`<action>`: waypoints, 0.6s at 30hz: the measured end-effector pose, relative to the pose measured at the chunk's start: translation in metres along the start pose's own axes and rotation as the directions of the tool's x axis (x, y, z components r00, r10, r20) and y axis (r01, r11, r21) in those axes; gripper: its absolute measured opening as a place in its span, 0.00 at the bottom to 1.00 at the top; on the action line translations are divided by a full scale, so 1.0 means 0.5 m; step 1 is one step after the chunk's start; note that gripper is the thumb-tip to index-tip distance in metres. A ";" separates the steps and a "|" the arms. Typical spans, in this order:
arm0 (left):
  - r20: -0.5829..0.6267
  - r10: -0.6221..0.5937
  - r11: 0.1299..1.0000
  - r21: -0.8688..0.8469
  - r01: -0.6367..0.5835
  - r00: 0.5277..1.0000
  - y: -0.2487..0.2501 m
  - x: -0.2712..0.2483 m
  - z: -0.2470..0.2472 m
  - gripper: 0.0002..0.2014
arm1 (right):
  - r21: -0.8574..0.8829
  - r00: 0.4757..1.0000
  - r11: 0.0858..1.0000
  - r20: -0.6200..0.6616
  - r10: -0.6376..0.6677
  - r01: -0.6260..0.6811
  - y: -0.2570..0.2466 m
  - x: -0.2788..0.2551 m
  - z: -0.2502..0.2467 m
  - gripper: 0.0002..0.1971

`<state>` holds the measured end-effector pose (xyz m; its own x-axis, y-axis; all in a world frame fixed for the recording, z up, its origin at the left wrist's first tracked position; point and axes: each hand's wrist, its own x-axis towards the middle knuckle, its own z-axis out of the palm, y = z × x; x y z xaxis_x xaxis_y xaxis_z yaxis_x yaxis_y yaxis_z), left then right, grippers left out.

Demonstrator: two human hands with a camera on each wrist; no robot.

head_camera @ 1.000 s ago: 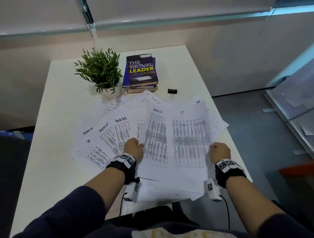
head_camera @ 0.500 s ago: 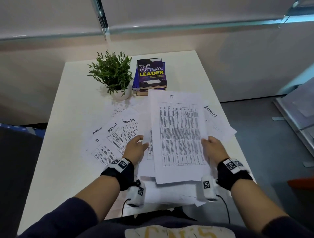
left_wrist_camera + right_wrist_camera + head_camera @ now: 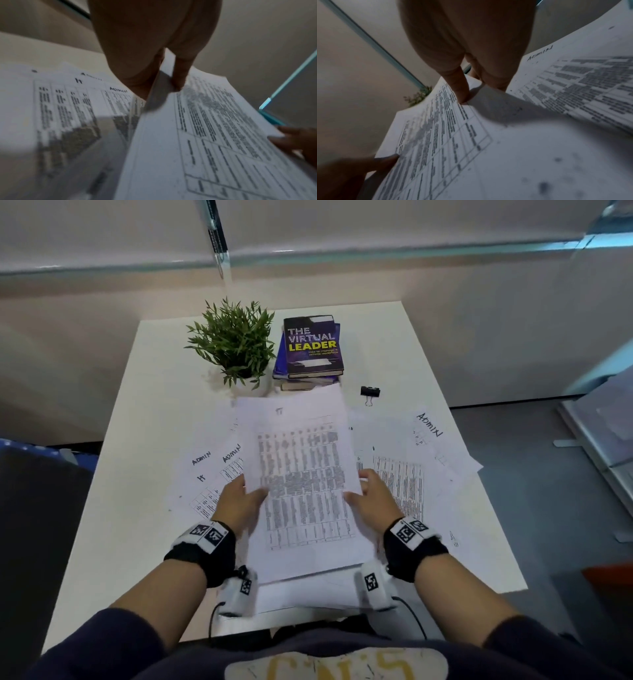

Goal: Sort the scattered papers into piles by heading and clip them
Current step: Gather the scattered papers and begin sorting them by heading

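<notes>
A printed sheet headed IT (image 3: pixel 303 474) is lifted above the scattered papers, held by both hands. My left hand (image 3: pixel 239 501) pinches its left edge, thumb on top. My right hand (image 3: pixel 371 499) pinches its right edge. The left wrist view shows the thumb (image 3: pixel 180 75) on the sheet (image 3: pixel 214 135); the right wrist view shows a finger (image 3: pixel 460 86) on the sheet (image 3: pixel 453 135). Sheets headed Admin (image 3: pixel 212 470) and IT lie left on the white table (image 3: pixel 137 474). More Admin sheets (image 3: pixel 428 433) lie right. A black binder clip (image 3: pixel 370 392) sits behind the papers.
A small potted plant (image 3: pixel 236 344) and a stack of books (image 3: pixel 311 350) stand at the back middle of the table. More papers (image 3: pixel 308 594) overhang the near table edge. Grey floor and a shelf (image 3: pixel 599 440) lie to the right.
Both hands have lifted the IT sheet off the spread and carried it leftward toward the middle, which uncovers the Admin sheets and the binder clip on the right.
</notes>
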<state>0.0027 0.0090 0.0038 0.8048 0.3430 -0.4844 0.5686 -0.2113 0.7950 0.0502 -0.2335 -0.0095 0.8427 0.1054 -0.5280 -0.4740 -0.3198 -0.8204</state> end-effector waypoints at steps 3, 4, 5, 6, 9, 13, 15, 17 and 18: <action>-0.131 -0.015 1.000 0.021 0.017 0.991 -0.031 0.010 -0.036 0.11 | -0.208 0.997 0.978 0.064 0.040 -0.025 0.023 0.015 0.023 0.15; -0.160 -0.041 0.999 -0.008 0.040 0.986 -0.041 0.010 -0.051 0.10 | -0.343 0.996 0.938 0.047 0.079 -0.058 0.033 0.023 0.024 0.20; -0.182 -0.070 0.997 -0.041 0.064 0.981 -0.053 0.010 -0.066 0.10 | -0.481 0.994 0.871 -0.022 0.105 -0.103 0.042 0.032 0.022 0.27; -0.199 -0.100 0.994 -0.059 0.090 0.975 -0.067 0.013 -0.080 0.10 | -0.568 0.985 0.805 -0.118 0.129 -0.173 0.049 0.040 0.019 0.34; -0.229 -0.148 0.989 -0.058 0.138 0.962 -0.105 0.026 -0.110 0.10 | -0.575 0.928 0.742 -0.326 0.178 -0.344 0.055 0.048 0.015 0.47; -0.238 -0.173 0.984 -0.072 0.160 0.956 -0.125 0.027 -0.129 0.09 | -0.361 0.936 0.881 -0.284 0.209 -0.306 0.068 0.067 0.028 0.43; -0.236 -0.181 0.982 -0.097 0.162 0.955 -0.125 0.025 -0.132 0.09 | -0.384 0.960 0.903 -0.266 0.092 -0.193 0.075 0.066 0.033 0.25; -0.233 -0.188 0.980 -0.113 0.165 0.954 -0.126 0.026 -0.134 0.11 | -0.426 0.968 0.903 -0.242 -0.059 -0.051 0.080 0.058 0.037 0.13; -0.231 -0.188 0.980 -0.112 0.166 0.955 -0.130 0.028 -0.136 0.11 | -0.443 0.968 0.897 -0.216 -0.124 0.016 0.081 0.052 0.040 0.14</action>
<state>-0.0346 0.0897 -0.0298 0.6221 0.5788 -0.5272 0.6713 -0.0477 0.7397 0.0478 -0.2251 -0.0608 0.9301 -0.0615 -0.3621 -0.2983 -0.7017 -0.6470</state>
